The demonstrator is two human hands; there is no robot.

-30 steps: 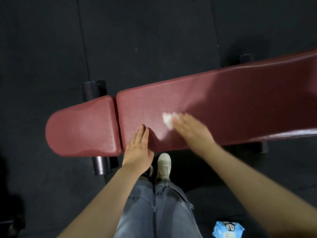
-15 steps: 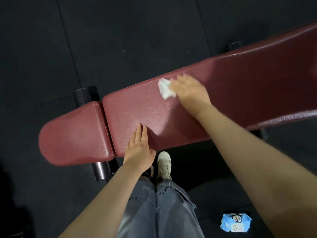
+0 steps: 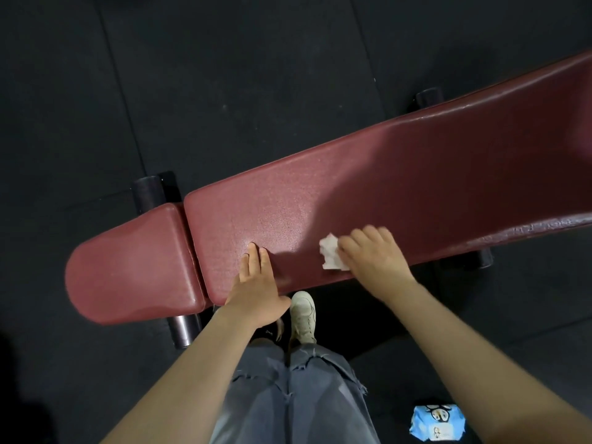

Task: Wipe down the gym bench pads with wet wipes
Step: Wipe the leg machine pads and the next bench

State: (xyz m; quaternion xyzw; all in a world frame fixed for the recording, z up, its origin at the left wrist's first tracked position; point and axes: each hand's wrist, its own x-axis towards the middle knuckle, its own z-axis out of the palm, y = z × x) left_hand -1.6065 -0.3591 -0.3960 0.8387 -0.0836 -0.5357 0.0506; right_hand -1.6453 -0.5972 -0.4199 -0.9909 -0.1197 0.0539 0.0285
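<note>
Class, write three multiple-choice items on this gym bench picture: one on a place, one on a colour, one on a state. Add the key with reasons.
1. Where is the pack of wipes?
A. on the long pad
B. on the floor
C. in the left hand

2. What colour are the bench pads?
A. dark red
B. green
C. yellow

3. What is the left hand doing?
A. gripping the wipe
B. lying flat on the long pad
C. hanging at the side

Key: B, the blue pack of wipes lies on the dark floor; A, the long pad and short pad are dark red; B, the left hand lies open, while the right hand presses the wipe.
</note>
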